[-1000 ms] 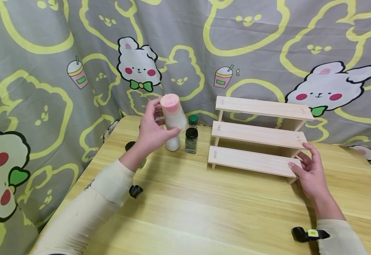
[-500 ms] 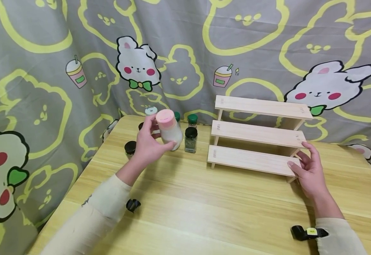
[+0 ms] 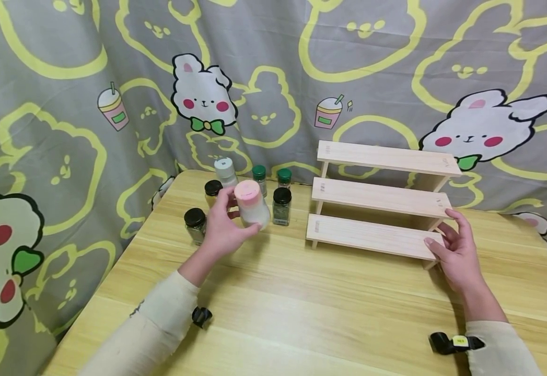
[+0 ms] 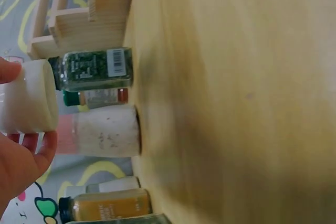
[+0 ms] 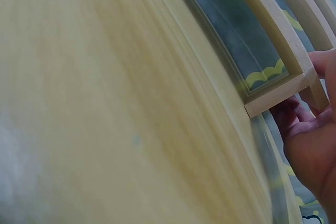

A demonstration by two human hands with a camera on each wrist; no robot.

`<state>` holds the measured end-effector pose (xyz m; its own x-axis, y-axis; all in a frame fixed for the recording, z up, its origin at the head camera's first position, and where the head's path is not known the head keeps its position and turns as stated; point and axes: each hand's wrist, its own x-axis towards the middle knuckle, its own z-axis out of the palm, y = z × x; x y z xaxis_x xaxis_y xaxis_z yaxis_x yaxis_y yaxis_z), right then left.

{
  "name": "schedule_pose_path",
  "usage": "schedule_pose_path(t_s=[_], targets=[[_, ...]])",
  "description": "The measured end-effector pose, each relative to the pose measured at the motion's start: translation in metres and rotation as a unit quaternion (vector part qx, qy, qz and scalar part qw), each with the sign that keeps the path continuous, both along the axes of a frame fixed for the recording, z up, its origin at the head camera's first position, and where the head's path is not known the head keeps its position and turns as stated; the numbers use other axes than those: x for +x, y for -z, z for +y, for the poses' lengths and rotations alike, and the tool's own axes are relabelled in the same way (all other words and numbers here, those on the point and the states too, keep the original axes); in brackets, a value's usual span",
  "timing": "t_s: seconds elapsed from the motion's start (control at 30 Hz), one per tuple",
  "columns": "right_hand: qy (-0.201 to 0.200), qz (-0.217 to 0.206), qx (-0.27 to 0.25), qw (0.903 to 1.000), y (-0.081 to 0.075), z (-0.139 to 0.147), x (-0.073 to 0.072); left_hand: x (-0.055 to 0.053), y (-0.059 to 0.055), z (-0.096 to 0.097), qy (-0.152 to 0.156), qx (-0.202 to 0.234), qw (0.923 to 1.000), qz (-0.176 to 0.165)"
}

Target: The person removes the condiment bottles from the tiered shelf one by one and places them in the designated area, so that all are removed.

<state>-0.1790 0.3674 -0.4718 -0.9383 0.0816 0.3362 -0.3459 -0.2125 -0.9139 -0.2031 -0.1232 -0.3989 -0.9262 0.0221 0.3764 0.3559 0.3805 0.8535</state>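
Observation:
My left hand (image 3: 223, 225) holds a white bottle with a pink lid (image 3: 253, 210) between thumb and fingers. In the left wrist view this bottle (image 4: 29, 98) is off the table, its base towards the tabletop. A second pink-lidded white bottle (image 4: 107, 132) stands on the table there; in the head view the held one hides it. Beside it is a black-lidded jar of green flakes (image 3: 281, 208). At the three-tier wooden rack (image 3: 376, 237), my right hand (image 3: 461, 258) grips the right end, thumb on the lowest shelf and fingers behind it.
Behind the left hand stand a pale-blue-lidded bottle (image 3: 225, 172), a black-lidded spice jar (image 3: 213, 188) and green-lidded jars (image 3: 259, 172). Another black-lidded jar (image 3: 195, 225) is left of the hand. A patterned curtain (image 3: 273, 94) hangs behind the wooden table (image 3: 311, 313).
My left hand has lowered the pink-lidded bottle, and jars behind it have come into view. The right hand and the rack have stayed in place.

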Motion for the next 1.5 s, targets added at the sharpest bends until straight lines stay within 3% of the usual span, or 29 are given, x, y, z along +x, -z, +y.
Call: schedule_pose_path(t_s=[0.2,0.6,0.97,1.5], targets=[[-0.001,-0.003,0.001,1.0,0.0,0.0,-0.001,0.003,0.009,-0.003,-0.004,-0.003,1.0,0.001],[-0.005,0.0,-0.004,1.0,-0.001,0.0,0.0,0.011,0.027,-0.01,-0.015,-0.013,0.9992,-0.035],[-0.007,0.001,-0.006,1.0,-0.001,-0.001,0.001,0.01,0.038,-0.016,-0.021,-0.022,0.9976,-0.062],[-0.005,-0.004,0.002,1.0,-0.001,-0.001,0.001,0.011,0.052,-0.02,-0.014,-0.025,0.9968,-0.075]])
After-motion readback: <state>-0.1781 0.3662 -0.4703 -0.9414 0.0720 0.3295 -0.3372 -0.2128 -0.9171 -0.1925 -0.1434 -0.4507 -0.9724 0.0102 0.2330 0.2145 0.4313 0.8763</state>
